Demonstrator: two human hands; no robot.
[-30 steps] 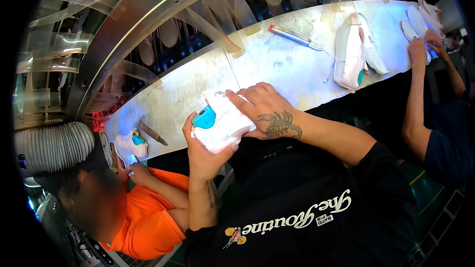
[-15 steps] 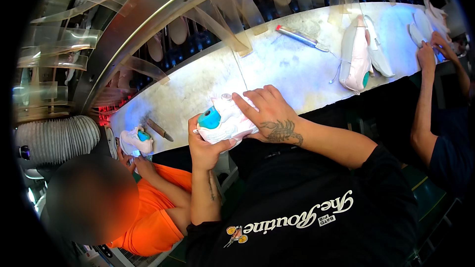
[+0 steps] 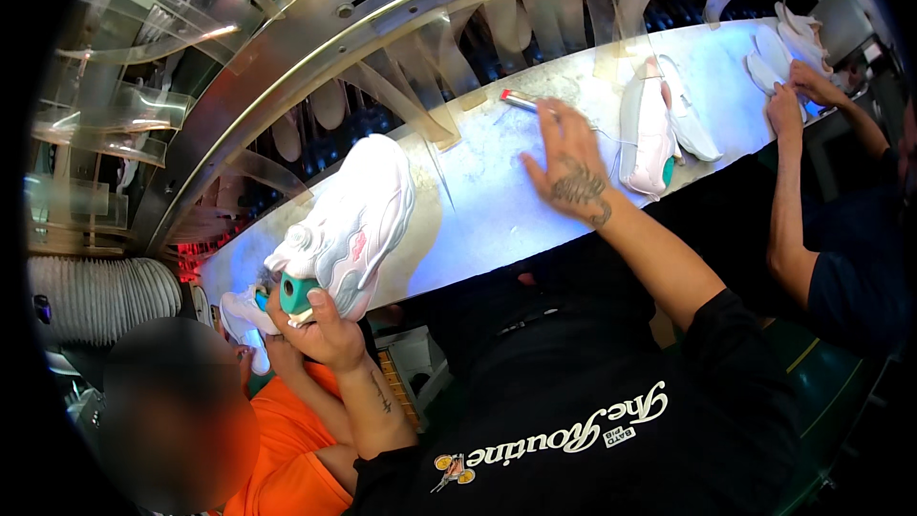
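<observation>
My left hand (image 3: 330, 333) grips a white sneaker (image 3: 368, 220) by its heel end, toe up, above the belt. A teal shoe last (image 3: 298, 294) fills the sneaker's opening. My right hand (image 3: 576, 161) stretches over the belt with thumb and fingers apart. Its fingertips are at a silvery pen-like tool with a red end (image 3: 519, 99), partly hidden under them; I cannot tell whether they touch it. Right of this hand lie a pale pink-white shoe upper (image 3: 648, 141) on a teal last and a white shoe sole (image 3: 690, 115).
A curved metal machine frame (image 3: 420, 24) with hanging clear plastic strips (image 3: 435, 124) borders the far side of the pale belt (image 3: 478, 186). A person in orange (image 3: 291, 430) handles another shoe at left. Another person's hands (image 3: 798, 96) work on white shoe parts at far right.
My right hand has let go of the sneaker and moved out over the belt to the tool. My left hand has shifted left, turning the sneaker toe up.
</observation>
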